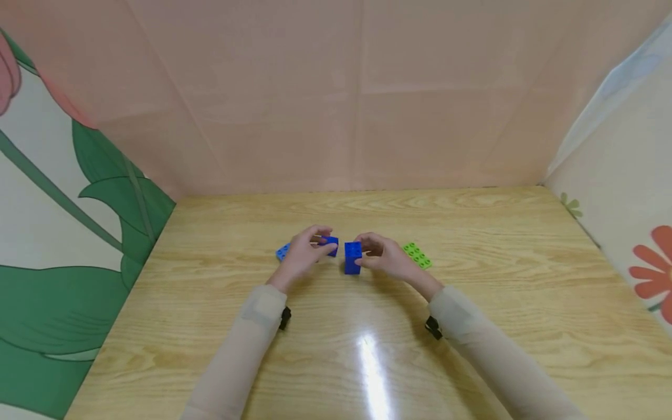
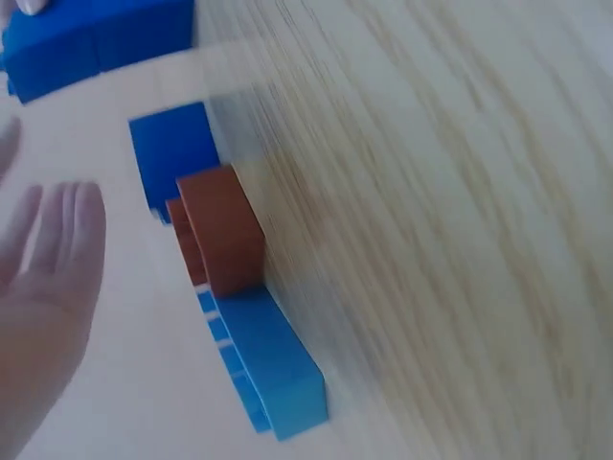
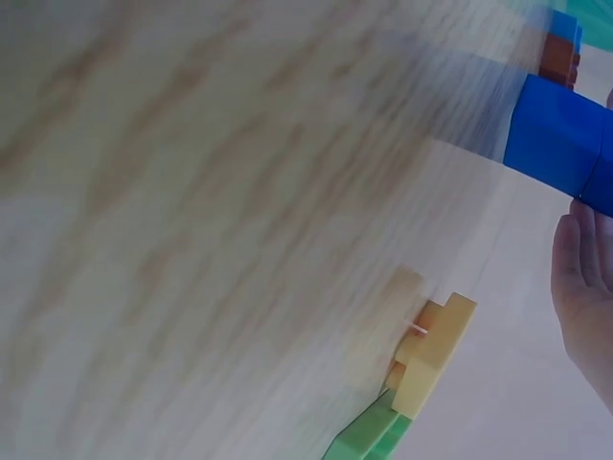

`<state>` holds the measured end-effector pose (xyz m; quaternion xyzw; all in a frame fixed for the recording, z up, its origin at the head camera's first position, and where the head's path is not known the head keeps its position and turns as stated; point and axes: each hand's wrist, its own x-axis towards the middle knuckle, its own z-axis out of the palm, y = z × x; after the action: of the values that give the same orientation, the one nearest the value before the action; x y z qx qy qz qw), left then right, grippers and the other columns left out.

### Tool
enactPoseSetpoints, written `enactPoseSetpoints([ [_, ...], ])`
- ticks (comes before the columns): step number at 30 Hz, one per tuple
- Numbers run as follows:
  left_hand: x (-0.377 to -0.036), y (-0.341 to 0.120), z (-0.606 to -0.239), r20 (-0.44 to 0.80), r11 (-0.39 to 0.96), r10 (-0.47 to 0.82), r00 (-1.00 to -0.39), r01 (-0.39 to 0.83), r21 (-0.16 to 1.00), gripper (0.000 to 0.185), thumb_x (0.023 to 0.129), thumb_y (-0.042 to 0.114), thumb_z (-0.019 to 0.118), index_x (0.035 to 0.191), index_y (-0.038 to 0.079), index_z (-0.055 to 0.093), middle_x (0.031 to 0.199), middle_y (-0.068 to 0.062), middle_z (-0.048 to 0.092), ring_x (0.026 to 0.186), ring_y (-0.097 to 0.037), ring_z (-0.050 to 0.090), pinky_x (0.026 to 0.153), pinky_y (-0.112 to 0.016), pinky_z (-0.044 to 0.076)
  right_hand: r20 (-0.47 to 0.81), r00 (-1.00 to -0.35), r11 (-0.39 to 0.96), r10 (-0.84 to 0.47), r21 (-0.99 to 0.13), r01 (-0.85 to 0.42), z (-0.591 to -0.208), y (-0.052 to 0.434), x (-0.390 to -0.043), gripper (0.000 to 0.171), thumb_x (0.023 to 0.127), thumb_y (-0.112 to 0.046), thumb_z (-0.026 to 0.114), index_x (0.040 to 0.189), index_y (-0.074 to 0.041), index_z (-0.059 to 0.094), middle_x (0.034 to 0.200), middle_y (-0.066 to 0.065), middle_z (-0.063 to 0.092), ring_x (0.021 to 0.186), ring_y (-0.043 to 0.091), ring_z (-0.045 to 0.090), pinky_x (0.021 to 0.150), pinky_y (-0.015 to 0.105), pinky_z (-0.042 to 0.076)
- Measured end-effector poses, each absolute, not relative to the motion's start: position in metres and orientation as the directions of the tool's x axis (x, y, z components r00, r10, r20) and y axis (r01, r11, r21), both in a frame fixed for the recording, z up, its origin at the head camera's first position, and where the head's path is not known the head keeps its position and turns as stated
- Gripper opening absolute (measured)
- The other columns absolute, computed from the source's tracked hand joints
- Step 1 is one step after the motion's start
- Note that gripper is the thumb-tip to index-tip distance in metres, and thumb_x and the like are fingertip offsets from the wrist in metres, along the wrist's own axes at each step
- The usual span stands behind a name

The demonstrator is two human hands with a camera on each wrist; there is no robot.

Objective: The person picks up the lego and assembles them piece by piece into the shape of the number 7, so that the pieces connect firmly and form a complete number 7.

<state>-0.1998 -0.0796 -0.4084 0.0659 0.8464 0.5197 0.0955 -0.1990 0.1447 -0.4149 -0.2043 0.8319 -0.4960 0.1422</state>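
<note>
A stack of two dark blue bricks (image 1: 352, 263) stands upright on the table, and my right hand (image 1: 387, 256) holds it between thumb and fingers. In the right wrist view, the fingertips of that hand (image 3: 584, 287) touch the stack (image 3: 556, 134). My left hand (image 1: 304, 252) hovers over a separate dark blue brick (image 1: 330, 245). The left wrist view shows that hand (image 2: 48, 259) with loosely extended fingers, apart from this brick (image 2: 174, 153). A brown brick (image 2: 222, 230) and a light blue brick (image 2: 273, 364) lie beside it.
Right of my right hand lies a green brick (image 1: 417, 255). Next to it is a yellow brick (image 3: 436, 355), hidden in the head view. The wooden table (image 1: 499, 245) meets a pink backdrop (image 1: 315, 134), with printed side panels left and right.
</note>
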Motion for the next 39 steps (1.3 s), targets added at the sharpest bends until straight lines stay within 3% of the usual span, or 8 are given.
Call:
enactPoseSetpoints([
  [7, -0.206, -0.087, -0.411, -0.067, 0.535, 0.159, -0.985, 0.029, 0.845, 0.045, 0.09, 0.01, 0.066, 0.133, 0.007, 0.054, 0.131, -0.012, 0.057, 0.119, -0.029, 0.057, 0.099, -0.041, 0.051, -0.063, -0.875, 0.452, -0.481, -0.873, -0.185, -0.412, 0.146, -0.199, 0.039, 0.091, -0.015, 0.066, 0.126, -0.005, 0.054, 0.122, 0.018, 0.063, 0.115, 0.033, 0.059, 0.097, 0.047, 0.05],
  [15, -0.211, -0.086, -0.413, -0.119, 0.626, 0.202, -0.972, 0.034, 0.779, 0.053, 0.09, 0.007, 0.065, 0.14, 0.009, 0.048, 0.143, -0.012, 0.047, 0.125, -0.033, 0.053, 0.096, -0.042, 0.053, -0.079, -0.875, 0.439, -0.478, -0.884, -0.16, -0.41, 0.146, -0.198, 0.039, 0.091, -0.014, 0.065, 0.127, -0.005, 0.052, 0.123, 0.018, 0.062, 0.118, 0.033, 0.057, 0.101, 0.049, 0.048],
  [24, -0.218, -0.084, -0.417, -0.129, 0.748, 0.245, -0.961, 0.103, 0.656, 0.051, 0.089, 0.006, 0.066, 0.137, 0.007, 0.051, 0.142, -0.015, 0.05, 0.129, -0.031, 0.049, 0.106, -0.043, 0.045, -0.093, -0.875, 0.441, -0.476, -0.886, -0.146, -0.411, 0.145, -0.198, 0.041, 0.091, -0.015, 0.065, 0.128, -0.005, 0.051, 0.125, 0.018, 0.06, 0.119, 0.033, 0.056, 0.1, 0.047, 0.049],
  [31, -0.217, -0.085, -0.417, -0.124, 0.745, 0.237, -0.964, 0.099, 0.66, 0.048, 0.09, 0.009, 0.066, 0.136, 0.005, 0.052, 0.137, -0.016, 0.052, 0.128, -0.031, 0.047, 0.106, -0.043, 0.044, -0.084, -0.878, 0.433, -0.472, -0.889, -0.148, -0.413, 0.144, -0.199, 0.04, 0.091, -0.014, 0.065, 0.128, -0.004, 0.051, 0.125, 0.018, 0.06, 0.119, 0.033, 0.056, 0.1, 0.046, 0.05],
  [39, -0.216, -0.086, -0.41, -0.091, 0.619, 0.167, -0.982, 0.032, 0.785, 0.045, 0.089, 0.021, 0.068, 0.131, 0.008, 0.055, 0.131, -0.015, 0.052, 0.123, -0.03, 0.052, 0.103, -0.045, 0.047, -0.07, -0.895, 0.439, -0.441, -0.887, -0.147, -0.415, 0.138, -0.203, 0.038, 0.091, -0.012, 0.065, 0.126, -0.006, 0.052, 0.127, 0.017, 0.06, 0.122, 0.034, 0.055, 0.103, 0.048, 0.047],
])
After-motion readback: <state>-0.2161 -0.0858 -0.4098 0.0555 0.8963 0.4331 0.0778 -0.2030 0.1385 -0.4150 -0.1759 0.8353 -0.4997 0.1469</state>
